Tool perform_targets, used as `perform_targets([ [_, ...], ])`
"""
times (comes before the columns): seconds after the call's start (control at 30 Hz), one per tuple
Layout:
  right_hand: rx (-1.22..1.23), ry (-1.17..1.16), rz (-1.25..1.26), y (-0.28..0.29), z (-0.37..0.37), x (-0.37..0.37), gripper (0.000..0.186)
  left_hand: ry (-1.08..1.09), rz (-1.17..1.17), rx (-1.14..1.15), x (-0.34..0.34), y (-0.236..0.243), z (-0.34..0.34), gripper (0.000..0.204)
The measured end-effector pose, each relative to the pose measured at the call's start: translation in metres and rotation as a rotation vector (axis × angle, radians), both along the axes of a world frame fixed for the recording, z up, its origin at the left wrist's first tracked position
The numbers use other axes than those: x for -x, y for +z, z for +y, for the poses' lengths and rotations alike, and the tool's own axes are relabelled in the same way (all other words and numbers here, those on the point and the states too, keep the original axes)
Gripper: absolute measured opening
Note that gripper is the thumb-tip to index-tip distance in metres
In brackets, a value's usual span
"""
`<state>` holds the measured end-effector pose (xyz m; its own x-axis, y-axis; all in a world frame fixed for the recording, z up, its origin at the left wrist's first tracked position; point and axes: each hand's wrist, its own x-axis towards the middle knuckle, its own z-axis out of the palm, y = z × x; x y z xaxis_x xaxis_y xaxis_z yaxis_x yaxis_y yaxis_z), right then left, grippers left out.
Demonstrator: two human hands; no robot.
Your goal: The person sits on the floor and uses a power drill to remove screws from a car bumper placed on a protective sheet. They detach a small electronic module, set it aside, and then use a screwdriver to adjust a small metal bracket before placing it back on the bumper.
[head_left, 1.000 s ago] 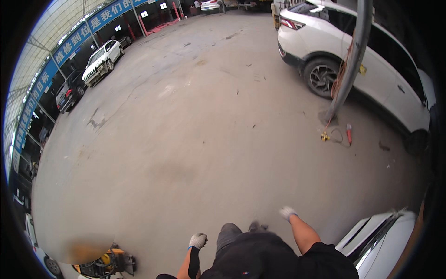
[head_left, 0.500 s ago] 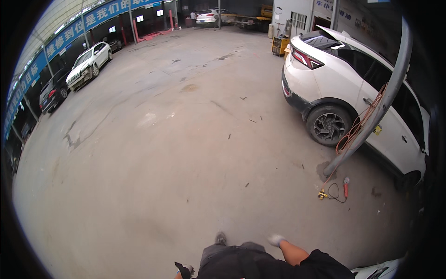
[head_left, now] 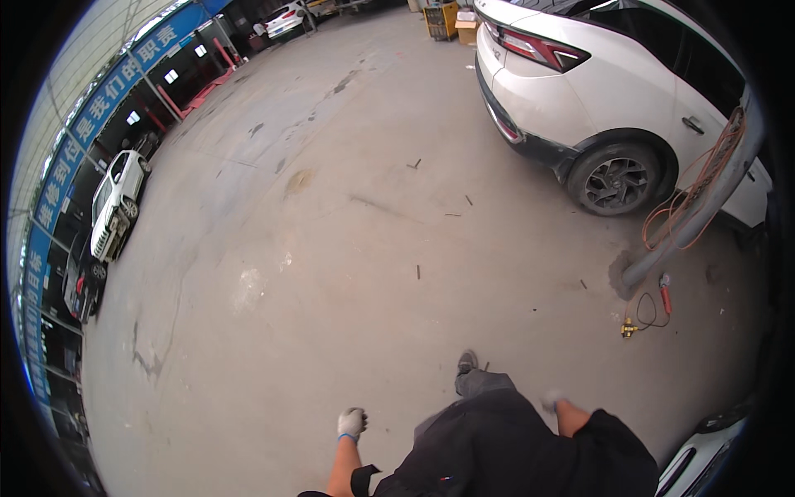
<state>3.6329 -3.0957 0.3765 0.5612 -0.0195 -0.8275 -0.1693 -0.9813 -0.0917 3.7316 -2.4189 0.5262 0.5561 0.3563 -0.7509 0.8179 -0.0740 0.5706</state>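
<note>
My left hand (head_left: 352, 422), in a pale work glove with a blue cuff, is held out over the concrete floor. Its fingers are curled in, and nothing shows in them. On the other side, my right hand (head_left: 553, 402), also in a pale glove, is smeared by motion, so its fingers cannot be made out. It touches nothing that I can see. Nearest to it on the floor lie a yellow socket block (head_left: 628, 329) and a red corded power tool (head_left: 665, 295) with a grey head, perhaps an angle grinder. My shoe (head_left: 468, 361) shows between the hands.
A white car (head_left: 538, 99) stands at the right, behind a grey post (head_left: 704, 224) hung with orange cable (head_left: 704, 170). Another car's white front (head_left: 704, 455) is at the lower right. Dark strips (head_left: 418, 272) are scattered ahead. A damaged white car (head_left: 116, 203) and a yellow cart (head_left: 440, 22) stand farther off.
The view has turned right and moved forward. My left hand has swung forward into full view. My right hand remains low at my side, blurred.
</note>
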Motion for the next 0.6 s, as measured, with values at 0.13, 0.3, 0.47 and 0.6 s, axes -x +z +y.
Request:
perform_targets([
  [0.13,-0.206,-0.058,-0.402,0.097,0.098,-0.358,0.046,-0.088,-0.001,0.016,-0.116,0.019,-0.041,0.018],
  [0.3,-0.543,-0.142,-0.774,0.322,0.212,-0.695,0.047,-0.032,0.274,0.113,-0.234,-0.043,-0.038,0.017],
  [0.47,-0.535,-0.163,-0.766,0.235,0.210,-0.847,0.042,-1.183,0.503,-0.192,-0.356,-0.149,-0.008,0.022],
  [0.6,-0.149,-0.131,-0.225,0.065,0.115,-0.778,0.032,-0.407,0.469,0.196,-0.550,-0.137,0.013,0.018],
])
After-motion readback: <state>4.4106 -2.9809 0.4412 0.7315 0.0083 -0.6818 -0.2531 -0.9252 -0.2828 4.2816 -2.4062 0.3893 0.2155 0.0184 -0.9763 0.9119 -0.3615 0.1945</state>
